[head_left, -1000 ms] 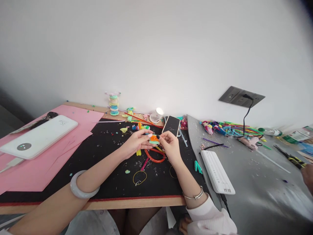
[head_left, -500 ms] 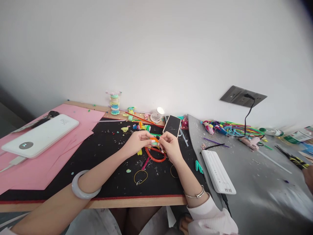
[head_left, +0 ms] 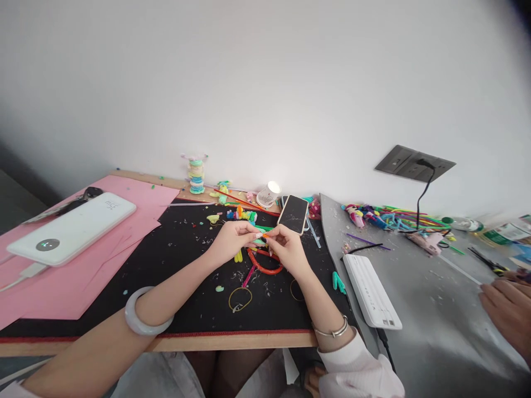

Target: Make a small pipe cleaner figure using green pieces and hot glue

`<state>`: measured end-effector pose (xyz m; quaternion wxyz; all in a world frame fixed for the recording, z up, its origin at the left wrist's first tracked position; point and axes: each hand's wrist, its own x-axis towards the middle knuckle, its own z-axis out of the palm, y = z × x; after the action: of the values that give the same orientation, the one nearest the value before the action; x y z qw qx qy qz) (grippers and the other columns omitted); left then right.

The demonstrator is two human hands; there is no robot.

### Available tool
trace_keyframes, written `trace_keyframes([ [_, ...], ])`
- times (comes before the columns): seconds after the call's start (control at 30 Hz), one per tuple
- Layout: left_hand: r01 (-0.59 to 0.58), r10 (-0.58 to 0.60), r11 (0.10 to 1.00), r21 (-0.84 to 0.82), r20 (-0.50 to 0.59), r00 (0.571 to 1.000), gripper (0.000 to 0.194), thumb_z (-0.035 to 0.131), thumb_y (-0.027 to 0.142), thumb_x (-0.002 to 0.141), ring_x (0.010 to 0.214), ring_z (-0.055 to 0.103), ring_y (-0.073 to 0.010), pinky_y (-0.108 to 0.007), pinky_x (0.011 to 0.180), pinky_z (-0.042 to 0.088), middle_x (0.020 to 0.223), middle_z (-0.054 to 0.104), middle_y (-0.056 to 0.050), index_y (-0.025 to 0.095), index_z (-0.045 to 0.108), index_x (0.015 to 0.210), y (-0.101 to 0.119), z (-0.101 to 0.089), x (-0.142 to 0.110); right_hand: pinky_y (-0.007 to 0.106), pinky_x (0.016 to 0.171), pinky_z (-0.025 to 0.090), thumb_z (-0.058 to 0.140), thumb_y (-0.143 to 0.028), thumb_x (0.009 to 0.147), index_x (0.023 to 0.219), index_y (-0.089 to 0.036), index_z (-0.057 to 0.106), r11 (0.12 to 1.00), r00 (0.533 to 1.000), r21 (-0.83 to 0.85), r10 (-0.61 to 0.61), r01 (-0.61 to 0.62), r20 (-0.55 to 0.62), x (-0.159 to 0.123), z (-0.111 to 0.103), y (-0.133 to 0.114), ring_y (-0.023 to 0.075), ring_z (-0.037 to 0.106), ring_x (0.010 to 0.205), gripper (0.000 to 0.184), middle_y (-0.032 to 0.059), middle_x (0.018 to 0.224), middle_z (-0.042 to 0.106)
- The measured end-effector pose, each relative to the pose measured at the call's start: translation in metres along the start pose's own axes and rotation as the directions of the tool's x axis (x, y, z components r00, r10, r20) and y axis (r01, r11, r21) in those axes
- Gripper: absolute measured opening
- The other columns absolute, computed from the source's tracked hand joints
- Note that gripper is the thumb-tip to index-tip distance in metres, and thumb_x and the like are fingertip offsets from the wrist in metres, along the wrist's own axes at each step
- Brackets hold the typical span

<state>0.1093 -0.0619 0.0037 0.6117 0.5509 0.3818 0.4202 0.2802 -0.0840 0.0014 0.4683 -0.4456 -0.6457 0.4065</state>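
Observation:
My left hand [head_left: 234, 237] and my right hand [head_left: 286, 249] meet above the black mat [head_left: 166, 276]. Both pinch a small orange and green pipe-cleaner piece [head_left: 262, 236] between their fingertips. A red pipe-cleaner ring [head_left: 265, 264] lies on the mat just under the hands. A yellow wire loop [head_left: 239, 298] lies nearer to me. A black phone [head_left: 294, 214] rests just beyond my right hand.
A white power bank [head_left: 70, 228] sits on pink paper [head_left: 62, 287] at the left. A white keyboard-like device [head_left: 370, 290] lies on the grey surface [head_left: 435, 309] at the right, with a pile of coloured pipe cleaners [head_left: 394, 218] behind. Another person's hand [head_left: 508, 309] is at the far right.
The orange piece has turned between my fingers and shows less of itself. Another person's hand has come further into view at the right edge.

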Motion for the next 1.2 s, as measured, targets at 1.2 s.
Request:
trace_keyframes([
  [1.2, 0.029, -0.021, 0.996, -0.09, 0.085, 0.996, 0.037, 0.07, 0.035, 0.072, 0.085, 0.069, -0.0207, -0.036, 0.081, 0.054, 0.093, 0.071, -0.01, 0.012, 0.059, 0.098, -0.0035, 0.0016, -0.0003, 0.024, 0.055, 0.042, 0.066, -0.029, 0.074, 0.07, -0.018, 0.055, 0.998, 0.997, 0.063, 0.023, -0.018, -0.078, 0.0035, 0.0003, 0.005, 0.0105, 0.05, 0.057, 0.016, -0.0014, 0.07, 0.056],
])
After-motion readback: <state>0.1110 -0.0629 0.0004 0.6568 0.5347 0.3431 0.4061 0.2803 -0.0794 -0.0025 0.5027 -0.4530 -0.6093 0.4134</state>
